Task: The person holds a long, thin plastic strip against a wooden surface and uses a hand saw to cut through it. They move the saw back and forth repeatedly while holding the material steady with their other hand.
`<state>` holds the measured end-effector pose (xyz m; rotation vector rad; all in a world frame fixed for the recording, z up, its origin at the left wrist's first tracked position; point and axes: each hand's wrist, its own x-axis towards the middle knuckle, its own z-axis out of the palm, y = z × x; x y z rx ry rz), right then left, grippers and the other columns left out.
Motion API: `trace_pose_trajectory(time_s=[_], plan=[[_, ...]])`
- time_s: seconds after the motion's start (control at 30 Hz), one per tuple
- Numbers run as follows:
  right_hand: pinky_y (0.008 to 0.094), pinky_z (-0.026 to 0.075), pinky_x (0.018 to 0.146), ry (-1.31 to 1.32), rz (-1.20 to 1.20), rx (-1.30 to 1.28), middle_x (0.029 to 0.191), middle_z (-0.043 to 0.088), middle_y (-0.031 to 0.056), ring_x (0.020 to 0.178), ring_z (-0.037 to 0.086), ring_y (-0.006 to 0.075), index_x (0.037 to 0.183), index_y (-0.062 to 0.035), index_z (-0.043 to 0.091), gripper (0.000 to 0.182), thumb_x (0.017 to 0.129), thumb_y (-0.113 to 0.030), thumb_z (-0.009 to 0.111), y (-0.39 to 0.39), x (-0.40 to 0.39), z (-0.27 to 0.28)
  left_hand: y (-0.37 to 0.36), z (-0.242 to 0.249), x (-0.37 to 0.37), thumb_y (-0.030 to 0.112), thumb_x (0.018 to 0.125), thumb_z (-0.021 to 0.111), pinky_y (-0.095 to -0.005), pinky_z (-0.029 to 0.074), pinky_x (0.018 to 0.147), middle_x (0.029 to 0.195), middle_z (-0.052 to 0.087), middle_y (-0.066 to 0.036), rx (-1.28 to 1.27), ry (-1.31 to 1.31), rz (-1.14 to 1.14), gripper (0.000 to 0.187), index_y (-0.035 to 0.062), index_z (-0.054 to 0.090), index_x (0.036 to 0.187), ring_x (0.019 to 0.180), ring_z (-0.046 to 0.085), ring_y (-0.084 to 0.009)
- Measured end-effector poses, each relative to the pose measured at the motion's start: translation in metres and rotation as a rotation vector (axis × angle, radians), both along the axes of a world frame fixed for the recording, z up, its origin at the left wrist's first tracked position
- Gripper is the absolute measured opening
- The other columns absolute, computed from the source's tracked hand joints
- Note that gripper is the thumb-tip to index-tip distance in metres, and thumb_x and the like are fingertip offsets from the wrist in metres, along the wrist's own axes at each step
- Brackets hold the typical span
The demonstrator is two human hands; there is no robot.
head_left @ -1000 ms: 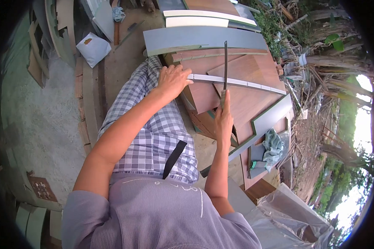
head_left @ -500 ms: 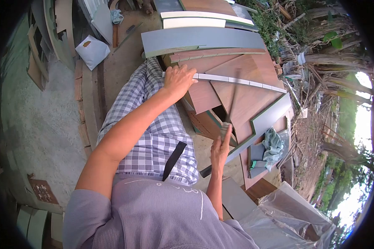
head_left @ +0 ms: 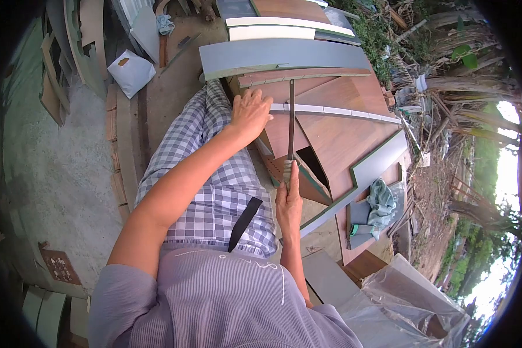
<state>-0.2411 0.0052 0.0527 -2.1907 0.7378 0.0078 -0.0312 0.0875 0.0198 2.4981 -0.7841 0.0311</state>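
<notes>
My left hand point(head_left: 251, 113) is closed over the near end of a white strip point(head_left: 336, 111), its fingertips pressed down around it. The strip has regular cross lines along its length and lies, slightly curved, across brown boards point(head_left: 330, 136). In my right hand point(head_left: 289, 206) is a long thin dark blade point(head_left: 292, 116) with a wrapped grip and a small hole near its tip. The blade points away from me and passes over the strip just right of my left hand. My right index finger stretches along the grip.
A brown strip point(head_left: 307, 75) and a grey board point(head_left: 284, 55) lie beyond. Under the boards is a cardboard box point(head_left: 311, 180). A notched panel point(head_left: 380, 156) and a crumpled cloth point(head_left: 381, 200) sit at right. A white bag point(head_left: 131, 73) rests on the floor at left.
My right hand has moved left and a little closer to me, carrying the blade left along the strip towards my left hand. My left hand keeps its place on the strip.
</notes>
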Motion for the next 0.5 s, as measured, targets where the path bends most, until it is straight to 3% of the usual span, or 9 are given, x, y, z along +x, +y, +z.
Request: trace_pose_trajectory(time_s=[0.2, 0.27, 0.4, 0.47, 0.5], plan=[[0.0318, 0.047, 0.061, -0.067, 0.065, -0.066, 0.07, 0.06, 0.0202, 0.058, 0.057, 0.0278, 0.15, -0.0232, 0.023, 0.063, 0.093, -0.007, 0.047, 0.0035, -0.0017, 0.0015, 0.0071, 0.0003, 0.0002, 0.023, 0.08, 0.07, -0.0431, 0.042, 0.079, 0.099, 0.056, -0.009, 0.003, 0.021, 0.008, 0.026, 0.0069, 0.063, 0.1, 0.098, 0.053, -0.0272], [0.0324, 0.048, 0.075, -0.011, 0.07, -0.026, 0.126, 0.057, 0.0196, 0.079, 0.062, 0.0288, 0.15, -0.0234, 0.023, 0.06, 0.097, -0.009, 0.046, 0.005, -0.0016, 0.0045, 0.0079, 0.0001, -0.0009, 0.023, 0.081, 0.069, -0.0427, 0.042, 0.079, 0.099, 0.056, -0.008, -0.001, 0.014, 0.012, 0.025, 0.0072, 0.063, 0.1, 0.098, 0.053, -0.0269], [0.0347, 0.049, 0.076, 0.03, 0.047, -0.009, 0.121, 0.06, 0.0214, 0.079, 0.064, 0.0318, 0.15, -0.023, 0.023, 0.06, 0.097, -0.009, 0.046, 0.0048, -0.0012, 0.0055, 0.0077, -0.0015, -0.0007, 0.023, 0.082, 0.068, -0.0418, 0.041, 0.078, 0.098, 0.056, -0.008, -0.003, 0.004, 0.013, 0.024, 0.0079, 0.063, 0.1, 0.097, 0.053, -0.026], [0.0412, 0.049, 0.068, -0.038, 0.05, -0.077, 0.082, 0.063, 0.0223, 0.066, 0.063, 0.0309, 0.15, -0.0224, 0.025, 0.063, 0.093, -0.004, 0.047, 0.0042, -0.0023, -0.0007, 0.0072, -0.002, -0.0007, 0.023, 0.082, 0.068, -0.0415, 0.04, 0.078, 0.098, 0.056, -0.008, -0.006, 0.007, 0.015, 0.024, 0.0082, 0.063, 0.1, 0.097, 0.053, -0.0259], [0.0412, 0.049, 0.068, -0.039, 0.051, -0.078, 0.082, 0.063, 0.0223, 0.066, 0.063, 0.0309, 0.15, -0.0224, 0.025, 0.063, 0.093, -0.004, 0.047, 0.004, -0.0006, -0.0015, 0.0073, -0.0018, -0.0009, 0.023, 0.081, 0.069, -0.0414, 0.04, 0.078, 0.098, 0.056, -0.008, -0.005, 0.005, 0.015, 0.025, 0.0084, 0.063, 0.101, 0.097, 0.053, -0.0258]])
